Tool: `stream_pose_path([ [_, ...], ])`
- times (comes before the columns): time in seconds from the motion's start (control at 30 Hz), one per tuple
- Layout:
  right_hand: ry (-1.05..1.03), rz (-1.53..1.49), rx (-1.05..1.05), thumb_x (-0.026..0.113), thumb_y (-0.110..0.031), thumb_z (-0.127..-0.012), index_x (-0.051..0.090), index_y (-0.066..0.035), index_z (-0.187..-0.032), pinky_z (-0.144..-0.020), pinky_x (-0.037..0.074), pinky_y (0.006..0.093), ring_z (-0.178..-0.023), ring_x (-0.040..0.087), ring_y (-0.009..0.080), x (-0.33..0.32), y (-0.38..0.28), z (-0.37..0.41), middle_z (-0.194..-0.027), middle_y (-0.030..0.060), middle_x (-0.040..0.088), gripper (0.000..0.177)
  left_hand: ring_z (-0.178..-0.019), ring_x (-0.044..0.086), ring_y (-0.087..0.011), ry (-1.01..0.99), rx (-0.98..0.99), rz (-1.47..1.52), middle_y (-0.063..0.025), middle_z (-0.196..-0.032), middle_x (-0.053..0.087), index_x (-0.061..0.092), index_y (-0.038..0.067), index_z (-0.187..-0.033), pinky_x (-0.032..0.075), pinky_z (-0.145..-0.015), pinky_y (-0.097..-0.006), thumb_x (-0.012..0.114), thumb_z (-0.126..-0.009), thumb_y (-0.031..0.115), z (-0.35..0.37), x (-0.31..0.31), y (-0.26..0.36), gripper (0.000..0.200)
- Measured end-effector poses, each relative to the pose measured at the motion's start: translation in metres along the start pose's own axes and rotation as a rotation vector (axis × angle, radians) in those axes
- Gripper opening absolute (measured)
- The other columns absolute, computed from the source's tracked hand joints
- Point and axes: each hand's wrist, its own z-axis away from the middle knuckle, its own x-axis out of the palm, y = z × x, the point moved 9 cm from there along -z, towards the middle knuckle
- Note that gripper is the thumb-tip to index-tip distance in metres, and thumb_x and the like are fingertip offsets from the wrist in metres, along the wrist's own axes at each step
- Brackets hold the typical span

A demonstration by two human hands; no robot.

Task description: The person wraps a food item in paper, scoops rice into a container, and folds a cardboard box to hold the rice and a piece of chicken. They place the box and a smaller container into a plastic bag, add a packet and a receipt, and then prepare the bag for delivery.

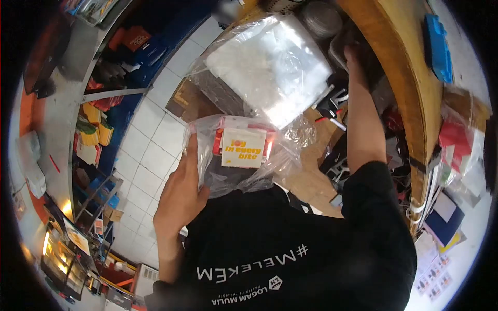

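Observation:
My left hand grips the left side of a clear plastic bag close to my chest. Inside the bag lies a small pale box printed "joy in every bite", with red packaging around it. My right arm stretches forward to the upper right, and my right hand is in shadow beside a dark shelf space under the wooden counter. Its fingers are too dark to make out, so any hold there is hidden. Round, clear-looking containers are stacked near that hand.
A large shiny plastic-wrapped stack sits ahead of me. The curved wooden counter edge runs along the right, with a blue plastic item on top. Pens and loose odds and ends lie below my right forearm. White floor tiles show at left.

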Motion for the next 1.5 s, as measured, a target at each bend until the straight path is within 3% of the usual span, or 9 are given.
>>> stream_pose_path([
  [0.37,0.006,0.239,-0.024,0.070,-0.035,-0.090,0.069,0.000,-0.111,-0.083,0.054,0.0398,-0.090,0.069,0.0244,-0.008,0.040,-0.057,-0.106,0.0142,0.072,0.040,-0.137,0.041,-0.0486,0.060,-0.116,0.112,-0.0306,-0.157,0.030,0.004,0.007,-0.160,0.043,-0.108,-0.0473,0.059,-0.070,-0.012,-0.004,0.008,-0.002,0.108],
  [0.53,0.028,0.735,-0.386,0.071,-0.028,-0.089,0.069,-0.001,-0.112,-0.076,0.054,0.0352,-0.084,0.066,0.0222,-0.063,-0.002,-0.039,-0.103,0.0101,0.069,0.036,-0.127,0.048,-0.0521,0.117,-0.035,0.057,-0.0356,-0.149,0.037,0.006,0.004,-0.159,0.047,-0.102,-0.0497,0.061,-0.071,-0.011,-0.001,0.002,-0.002,0.104],
  [0.8,0.109,-0.316,0.020,0.064,-0.019,-0.093,0.063,-0.005,-0.121,-0.083,0.054,0.0342,-0.105,0.062,0.0205,-0.149,0.024,0.021,-0.118,0.0115,0.064,0.032,-0.136,0.042,-0.0484,0.079,-0.049,0.032,-0.0313,-0.156,0.030,0.009,0.006,-0.160,0.042,-0.110,-0.0468,0.059,-0.072,-0.011,-0.003,0.001,-0.005,0.102],
  [0.93,-0.155,-0.646,0.118,0.061,-0.015,-0.095,0.060,-0.007,-0.126,-0.086,0.055,0.0337,-0.115,0.060,0.0197,-0.113,-0.073,0.164,-0.126,0.0122,0.062,0.032,-0.134,0.044,-0.0491,0.095,-0.035,0.000,-0.0344,-0.151,0.036,0.011,0.005,-0.159,0.041,-0.111,-0.0469,0.058,-0.076,-0.008,-0.006,-0.003,-0.002,0.097],
  [1.0,-0.641,-0.431,0.045,0.063,-0.003,-0.087,0.068,-0.002,-0.105,-0.076,0.053,0.0276,-0.086,0.067,0.0163,-0.050,-0.188,0.302,-0.096,0.0050,0.071,0.018,-0.134,0.044,-0.0494,0.097,-0.041,-0.039,-0.0353,-0.149,0.037,0.012,0.004,-0.158,0.040,-0.112,-0.0471,0.058,-0.076,-0.008,-0.010,-0.007,-0.002,0.095],
  [1.1,-1.186,-0.076,-0.612,0.057,0.000,-0.084,0.067,0.003,-0.105,-0.085,0.054,0.0403,-0.102,0.066,0.0355,0.046,-0.280,0.448,-0.108,0.0237,0.068,0.023,-0.129,0.048,-0.0493,0.106,0.032,-0.089,-0.0366,-0.145,0.041,0.015,0.004,-0.158,0.042,-0.108,-0.0490,0.057,-0.077,-0.006,-0.010,-0.011,0.006,0.092],
  [1.17,-1.024,0.545,-0.762,0.053,0.005,-0.085,0.058,-0.005,-0.133,-0.091,0.053,0.0449,-0.111,0.062,0.0408,0.081,-0.239,0.485,-0.127,0.0276,0.060,0.049,-0.122,0.053,-0.0479,0.079,0.019,-0.185,-0.0336,-0.139,0.048,0.022,0.004,-0.155,0.045,-0.103,-0.0498,0.056,-0.077,-0.006,-0.003,-0.016,0.011,0.086],
  [1.3,-0.941,0.785,-0.709,0.053,-0.002,-0.090,0.021,-0.007,-0.158,-0.092,0.052,0.0483,-0.098,0.064,0.0451,0.036,-0.240,0.483,-0.130,0.0289,0.057,0.075,-0.101,0.063,-0.0435,0.212,-0.005,-0.352,-0.0248,-0.121,0.061,0.050,0.001,-0.133,0.051,-0.087,-0.0494,0.054,-0.076,-0.007,0.015,-0.042,0.026,0.058],
  [1.5,-1.175,1.233,-0.811,0.058,-0.015,-0.091,0.064,0.000,-0.106,-0.096,0.046,0.0367,-0.089,0.067,0.0301,-0.061,-0.275,0.498,-0.096,0.0158,0.069,0.022,-0.073,0.064,-0.0226,0.344,0.312,0.006,-0.0123,-0.087,0.067,0.062,-0.002,-0.091,0.050,-0.062,-0.0339,0.058,-0.080,-0.003,0.029,-0.073,0.039,0.012],
])
